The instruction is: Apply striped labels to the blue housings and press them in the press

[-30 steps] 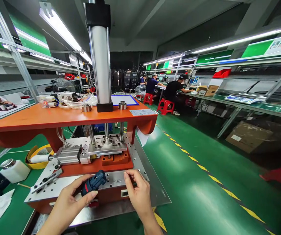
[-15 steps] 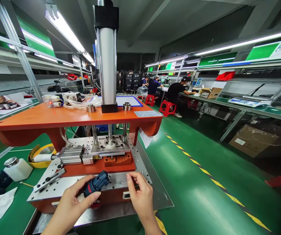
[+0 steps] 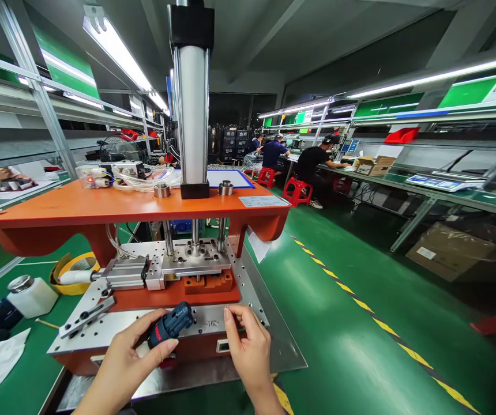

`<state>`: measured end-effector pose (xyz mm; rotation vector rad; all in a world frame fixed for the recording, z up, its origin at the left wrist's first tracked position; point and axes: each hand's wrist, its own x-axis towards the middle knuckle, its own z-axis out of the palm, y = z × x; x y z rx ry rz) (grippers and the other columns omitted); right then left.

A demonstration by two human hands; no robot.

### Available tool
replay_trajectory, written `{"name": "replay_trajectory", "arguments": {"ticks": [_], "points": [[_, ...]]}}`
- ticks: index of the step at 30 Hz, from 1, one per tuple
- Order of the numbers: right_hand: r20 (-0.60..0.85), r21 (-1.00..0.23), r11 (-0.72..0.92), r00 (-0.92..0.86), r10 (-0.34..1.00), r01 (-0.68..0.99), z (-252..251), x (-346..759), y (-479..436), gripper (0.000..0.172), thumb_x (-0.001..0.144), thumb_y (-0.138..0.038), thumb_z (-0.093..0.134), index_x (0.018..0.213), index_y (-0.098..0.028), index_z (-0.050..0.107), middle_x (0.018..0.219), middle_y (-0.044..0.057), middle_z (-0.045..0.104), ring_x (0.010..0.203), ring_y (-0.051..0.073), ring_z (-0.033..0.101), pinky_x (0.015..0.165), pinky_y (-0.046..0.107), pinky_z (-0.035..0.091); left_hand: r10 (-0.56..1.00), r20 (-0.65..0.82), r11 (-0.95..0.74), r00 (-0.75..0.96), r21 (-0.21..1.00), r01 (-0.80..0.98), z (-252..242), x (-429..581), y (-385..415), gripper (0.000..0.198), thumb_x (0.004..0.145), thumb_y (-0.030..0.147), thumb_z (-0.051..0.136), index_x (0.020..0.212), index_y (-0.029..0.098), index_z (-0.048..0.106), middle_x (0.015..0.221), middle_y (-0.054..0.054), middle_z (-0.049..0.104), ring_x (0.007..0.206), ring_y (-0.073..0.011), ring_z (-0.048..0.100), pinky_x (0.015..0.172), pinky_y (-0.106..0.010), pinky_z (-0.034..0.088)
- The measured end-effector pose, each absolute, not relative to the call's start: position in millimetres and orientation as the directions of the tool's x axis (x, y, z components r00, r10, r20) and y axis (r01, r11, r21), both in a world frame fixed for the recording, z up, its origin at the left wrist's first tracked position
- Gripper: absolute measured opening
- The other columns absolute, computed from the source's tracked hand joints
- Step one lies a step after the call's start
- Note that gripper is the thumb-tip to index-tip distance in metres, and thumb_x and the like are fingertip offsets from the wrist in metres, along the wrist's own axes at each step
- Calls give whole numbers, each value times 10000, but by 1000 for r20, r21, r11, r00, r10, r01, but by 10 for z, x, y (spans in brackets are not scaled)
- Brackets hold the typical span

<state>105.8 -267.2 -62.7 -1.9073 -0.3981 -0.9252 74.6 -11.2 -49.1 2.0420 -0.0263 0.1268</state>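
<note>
Factory floor, orange press (image 3: 79, 208) | left hand (image 3: 127, 360) gripping blue power-tool body (image 3: 171, 324) | right hand (image 3: 248, 351) open on steel plate (image 3: 207, 324)

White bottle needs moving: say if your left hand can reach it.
Probably yes: only the flat steel plate separates the left hand, holding a blue tool housing, from the white bottle.

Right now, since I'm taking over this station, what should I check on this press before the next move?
1. Left hand firmly around the blue tool housing: ok.
2. Right hand away from the steel ram plate: ok.
3. Ram plate standing apart from the orange die block: ok.
4. Anything pinched in the right hand's fingertips: cannot tell.
5. Air supply through the clear tubing: cannot tell.
</note>
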Motion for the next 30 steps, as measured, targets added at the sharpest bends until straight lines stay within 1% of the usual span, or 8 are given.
{"name": "replay_trajectory", "arguments": {"ticks": [4,12,22,26,30], "points": [[747,-609,-507,657,-106,610,-605,1051,-2670,139,1007,-249,539,908,-210,628,777,10,658,662,154,632,620,235,488,40,122,-468,992,879,-89,-501,736,-116,619,749,570,764,1262,235,679,1315,-81,682,1251,-318,612,1125,-455,427],[739,-614,-510,666,-101,603,-628,1051,-2671,133,1014,-252,538,918,-213,622,792,18,656,683,163,631,640,247,492,20,191,-521,981,840,-153,-498,744,-120,578,778,554,750,1256,236,685,1288,-84,700,1214,-306,644,1086,-432,468],[757,-594,-514,646,-98,619,-616,1066,-2666,115,1011,-228,544,919,-215,614,787,6,648,679,152,622,638,239,484,7,176,-525,984,838,-146,-559,726,-110,553,798,543,737,1266,254,675,1320,-69,681,1232,-295,631,1090,-421,464],[757,-593,-520,645,-100,615,-614,1056,-2662,114,1010,-232,546,922,-213,616,785,9,650,673,155,625,640,246,490,18,204,-540,979,826,-162,-537,724,-125,545,790,543,745,1246,249,690,1298,-71,694,1213,-299,644,1076,-417,477],[758,-591,-524,644,-102,613,-610,1053,-2660,122,1009,-244,545,919,-213,620,779,10,650,665,156,627,629,248,492,29,228,-548,973,818,-175,-515,713,-137,523,777,536,756,1229,279,702,1280,-44,707,1200,-288,655,1058,-394,492]]}}
